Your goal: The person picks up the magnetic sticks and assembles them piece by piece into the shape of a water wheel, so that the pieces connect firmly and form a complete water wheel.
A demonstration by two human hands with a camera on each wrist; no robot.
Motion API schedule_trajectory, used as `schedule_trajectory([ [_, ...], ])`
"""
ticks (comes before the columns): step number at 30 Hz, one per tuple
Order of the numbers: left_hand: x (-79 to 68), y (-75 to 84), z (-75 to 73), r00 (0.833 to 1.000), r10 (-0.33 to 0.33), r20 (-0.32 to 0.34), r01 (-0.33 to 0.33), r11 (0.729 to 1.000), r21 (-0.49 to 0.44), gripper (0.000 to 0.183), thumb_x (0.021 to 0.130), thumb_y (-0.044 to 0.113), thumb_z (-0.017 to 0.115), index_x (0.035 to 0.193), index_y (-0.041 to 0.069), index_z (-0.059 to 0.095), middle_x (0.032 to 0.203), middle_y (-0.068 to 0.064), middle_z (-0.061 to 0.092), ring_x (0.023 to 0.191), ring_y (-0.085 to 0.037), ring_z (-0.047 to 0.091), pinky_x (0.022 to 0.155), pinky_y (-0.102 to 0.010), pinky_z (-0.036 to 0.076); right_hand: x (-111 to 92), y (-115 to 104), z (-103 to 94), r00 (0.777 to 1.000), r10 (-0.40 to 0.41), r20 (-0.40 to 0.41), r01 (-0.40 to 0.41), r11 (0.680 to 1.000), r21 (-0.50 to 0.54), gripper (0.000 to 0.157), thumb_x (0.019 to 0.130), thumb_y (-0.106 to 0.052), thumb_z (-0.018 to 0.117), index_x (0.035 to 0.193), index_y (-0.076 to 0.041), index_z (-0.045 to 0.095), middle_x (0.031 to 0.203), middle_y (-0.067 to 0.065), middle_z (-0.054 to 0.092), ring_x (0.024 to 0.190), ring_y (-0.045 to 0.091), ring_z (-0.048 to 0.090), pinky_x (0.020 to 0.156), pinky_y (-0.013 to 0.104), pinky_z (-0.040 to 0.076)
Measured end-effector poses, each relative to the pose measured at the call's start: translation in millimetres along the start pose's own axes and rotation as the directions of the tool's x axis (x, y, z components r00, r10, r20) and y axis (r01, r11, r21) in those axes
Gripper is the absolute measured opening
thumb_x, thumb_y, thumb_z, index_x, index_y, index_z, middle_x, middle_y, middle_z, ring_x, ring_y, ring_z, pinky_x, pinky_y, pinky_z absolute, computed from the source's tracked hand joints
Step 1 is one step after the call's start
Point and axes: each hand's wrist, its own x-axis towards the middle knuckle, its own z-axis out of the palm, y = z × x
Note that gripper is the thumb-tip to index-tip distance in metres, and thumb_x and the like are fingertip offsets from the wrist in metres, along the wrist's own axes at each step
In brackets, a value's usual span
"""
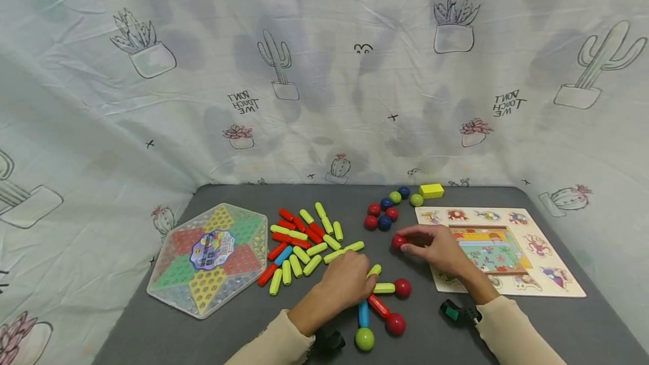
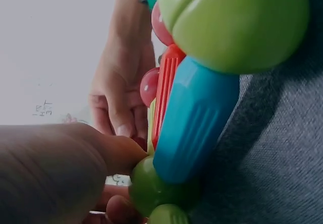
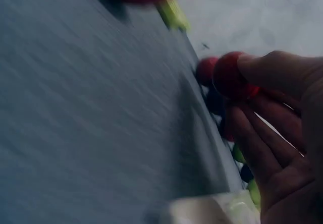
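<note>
My left hand [image 1: 347, 280] grips a green ball [image 2: 161, 183], the hub of a stick-and-ball toy that the hand mostly hides in the head view. From the hub spread a blue stick [image 1: 363, 314] ending in a green ball [image 1: 364, 339], a red stick [image 1: 378, 306] with a red ball [image 1: 395, 324], and a yellow-green stick [image 1: 384, 288] tipped by another red ball [image 1: 403, 288]. Other yellow-green sticks show beyond the knuckles. To the right, my right hand [image 1: 441, 249] pinches a loose red ball [image 3: 233, 77] between thumb and fingers, close by the puzzle board's left edge.
Several loose red, yellow-green and blue sticks [image 1: 311, 265] lie left of centre. Behind the right hand are red, blue and green balls [image 1: 385, 222] and a yellow block [image 1: 431, 191]. A hexagonal checkers board [image 1: 174, 277] lies left; a wooden picture puzzle [image 1: 555, 261] lies right.
</note>
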Motion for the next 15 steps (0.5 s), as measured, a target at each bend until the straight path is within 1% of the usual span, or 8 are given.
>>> schedule_trajectory([
  [2, 0.5, 0.2, 1.4, 1.0, 0.001, -0.019, 0.0, 1.0, 0.012, 0.059, 0.1, 0.029, 0.077, 0.055, 0.02, 0.04, 0.052, 0.01, 0.023, 0.047, -0.007, 0.025, 0.044, -0.023, 0.021, -5, -3, 6.1, 0.999, -0.009, 0.035, 0.007, 0.999, 0.054, 0.028, 0.098, -0.015, 0.085, 0.126, -0.016, 0.081, 0.119, 0.005, 0.082, 0.105, 0.008, 0.079, 0.089, 0.023, 0.063],
  [4, -0.1, 0.2, 2.0, 0.999, -0.003, -0.035, 0.003, 1.0, 0.0, 0.058, 0.1, 0.028, 0.076, 0.055, 0.021, 0.04, 0.052, 0.01, 0.023, 0.047, -0.007, 0.024, 0.044, -0.023, 0.02, -8, -6, 11.8, 0.998, -0.015, 0.06, 0.009, 0.995, 0.099, 0.027, 0.098, -0.013, 0.084, 0.125, -0.015, 0.081, 0.119, 0.005, 0.082, 0.105, 0.01, 0.08, 0.089, 0.024, 0.063],
  [6, -1.5, -0.2, 2.2, 0.999, -0.001, -0.054, 0.0, 1.0, -0.021, 0.058, 0.1, 0.028, 0.077, 0.056, 0.021, 0.04, 0.053, 0.01, 0.023, 0.047, -0.006, 0.023, 0.044, -0.022, 0.019, -9, -9, 17.0, 0.996, -0.028, 0.086, 0.016, 0.992, 0.127, 0.027, 0.098, -0.012, 0.083, 0.125, -0.012, 0.08, 0.118, 0.007, 0.082, 0.105, 0.01, 0.08, 0.089, 0.025, 0.064],
  [8, -3.3, -0.6, 1.9, 0.998, 0.005, -0.058, -0.008, 0.999, -0.048, 0.056, 0.1, 0.027, 0.077, 0.057, 0.02, 0.043, 0.054, 0.01, 0.025, 0.047, -0.006, 0.023, 0.045, -0.022, 0.018, -9, -11, 21.6, 0.993, -0.03, 0.117, 0.013, 0.99, 0.14, 0.027, 0.099, -0.013, 0.083, 0.126, -0.011, 0.079, 0.119, 0.008, 0.082, 0.105, 0.01, 0.08, 0.089, 0.025, 0.064],
  [10, -6.2, -1.1, 1.2, 0.998, 0.014, -0.06, -0.018, 0.998, -0.066, 0.049, 0.1, 0.026, 0.078, 0.061, 0.019, 0.05, 0.056, 0.011, 0.03, 0.049, -0.004, 0.027, 0.046, -0.021, 0.022, -10, -13, 25.4, 0.988, -0.028, 0.149, 0.007, 0.99, 0.14, 0.028, 0.1, -0.015, 0.082, 0.127, -0.01, 0.079, 0.119, 0.008, 0.082, 0.106, 0.009, 0.079, 0.09, 0.025, 0.063],
  [12, -10.2, -1.4, -0.7, 0.999, 0.013, -0.043, -0.016, 0.996, -0.082, 0.039, 0.099, 0.027, 0.079, 0.068, 0.017, 0.058, 0.06, 0.011, 0.039, 0.052, -0.003, 0.034, 0.048, -0.02, 0.027, -11, -14, 27.9, 0.984, -0.021, 0.175, -0.003, 0.991, 0.137, 0.028, 0.101, -0.016, 0.082, 0.128, -0.01, 0.078, 0.12, 0.008, 0.081, 0.107, 0.009, 0.079, 0.091, 0.025, 0.063],
  [15, -18.7, -1.5, -5.1, 1.0, -0.004, -0.022, 0.002, 0.996, -0.09, 0.027, 0.098, 0.029, 0.081, 0.081, 0.017, 0.065, 0.067, 0.011, 0.051, 0.057, -0.003, 0.044, 0.052, -0.02, 0.037, -13, -15, 29.2, 0.983, -0.011, 0.183, -0.011, 0.993, 0.122, 0.028, 0.1, -0.017, 0.082, 0.128, -0.012, 0.078, 0.121, 0.007, 0.081, 0.108, 0.008, 0.078, 0.093, 0.025, 0.063],
])
